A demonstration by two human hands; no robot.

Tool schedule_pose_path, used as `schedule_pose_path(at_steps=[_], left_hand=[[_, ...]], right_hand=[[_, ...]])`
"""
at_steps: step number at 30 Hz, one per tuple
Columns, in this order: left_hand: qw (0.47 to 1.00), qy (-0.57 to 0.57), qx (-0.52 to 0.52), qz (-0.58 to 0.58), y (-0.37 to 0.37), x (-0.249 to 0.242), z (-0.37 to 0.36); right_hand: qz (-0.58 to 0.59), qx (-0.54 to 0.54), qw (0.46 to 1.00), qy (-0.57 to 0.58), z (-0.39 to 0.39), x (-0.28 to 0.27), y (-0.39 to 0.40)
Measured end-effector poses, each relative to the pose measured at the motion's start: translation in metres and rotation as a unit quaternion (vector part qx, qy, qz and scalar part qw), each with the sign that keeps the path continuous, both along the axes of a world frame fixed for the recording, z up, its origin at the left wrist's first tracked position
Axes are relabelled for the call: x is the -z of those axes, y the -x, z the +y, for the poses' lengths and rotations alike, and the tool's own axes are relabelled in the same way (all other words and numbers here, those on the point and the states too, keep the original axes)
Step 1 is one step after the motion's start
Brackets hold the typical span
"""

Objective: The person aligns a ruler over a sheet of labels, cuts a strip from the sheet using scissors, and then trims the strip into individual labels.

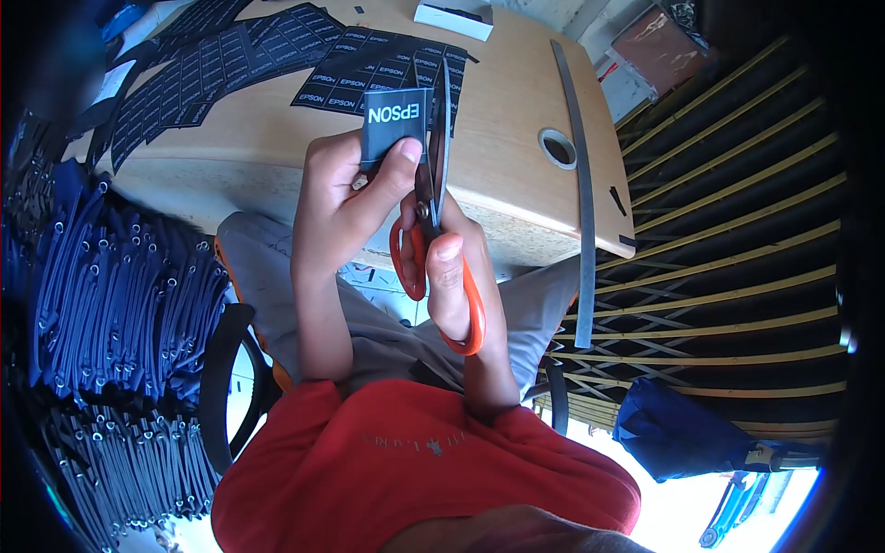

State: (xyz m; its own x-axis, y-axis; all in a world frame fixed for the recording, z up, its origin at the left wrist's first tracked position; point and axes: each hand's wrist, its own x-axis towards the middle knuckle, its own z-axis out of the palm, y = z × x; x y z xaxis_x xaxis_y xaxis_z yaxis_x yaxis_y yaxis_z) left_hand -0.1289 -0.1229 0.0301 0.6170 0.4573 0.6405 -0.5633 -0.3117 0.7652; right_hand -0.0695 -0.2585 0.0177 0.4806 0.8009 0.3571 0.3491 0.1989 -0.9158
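My left hand pinches a small black label between thumb and fingers, its white EPSON lettering upside down to me. In my right hand is a pair of scissors with orange handles, thumb through one loop and fingers at the other. The dark blades point away from me and stand slightly apart, along the label's right edge. Beyond both hands, a black sheet printed with repeated EPSON labels lies on the wooden table.
More printed sheets spread over the table's left. A white box sits at the back. A long grey strip overhangs the right edge, beside a round hole. Bundles of blue straps hang at left; a folding gate stands right.
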Motion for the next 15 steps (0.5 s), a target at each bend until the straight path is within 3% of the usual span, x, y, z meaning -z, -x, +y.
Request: schedule_pose_path(at_steps=[15], left_hand=[[0.999, -0.033, -0.034, 0.009, -0.0025, 0.0045, 0.0001]], right_hand=[[0.012, 0.037, 0.999, 0.037, -0.0012, -0.0043, 0.0036]])
